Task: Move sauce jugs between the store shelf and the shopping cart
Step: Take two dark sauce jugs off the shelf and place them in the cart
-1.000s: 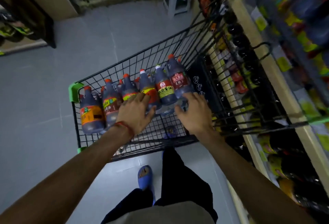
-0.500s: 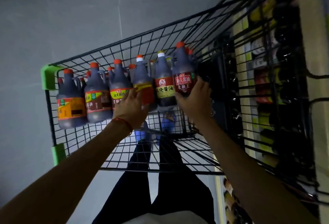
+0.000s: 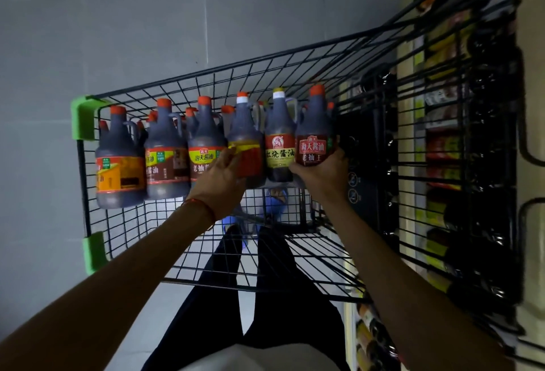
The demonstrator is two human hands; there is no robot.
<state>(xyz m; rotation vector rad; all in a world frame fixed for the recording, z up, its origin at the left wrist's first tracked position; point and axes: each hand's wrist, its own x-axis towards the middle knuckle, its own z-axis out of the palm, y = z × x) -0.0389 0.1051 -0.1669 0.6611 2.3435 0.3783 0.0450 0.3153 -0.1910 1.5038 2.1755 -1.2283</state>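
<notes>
The left hand point(image 3: 221, 177), a red thread at its wrist, grips the lower body of the yellow-and-red-label jug point(image 3: 246, 132), thumb on the label; how far its fingers reach round the back is hidden, so the hold may be looser than it looks. The right hand point(image 3: 323, 174) wraps the base of the red-label jug point(image 3: 314, 123), fingers curled round its right side. Between the two stands a yellow-label jug point(image 3: 280, 135), touching both neighbours. All three stand upright, long axis vertical, capped necks up, loop handles high by the neck on the far side. To the left, more jugs point(image 3: 165, 149) of the same shape continue the row, packed shoulder to shoulder against the far end of the cart point(image 3: 206, 74). They are smooth, rounded plastic with dark sauce inside, glossy paper labels and orange or white caps. The cart is thin black wire mesh with green corner guards point(image 3: 84, 117). The store shelf point(image 3: 442, 146), crowded with dark bottles, lies just beyond the cart's right wall, so the right hand and its jug are nearer to it; a move there would probably need a lift up over that wall.
</notes>
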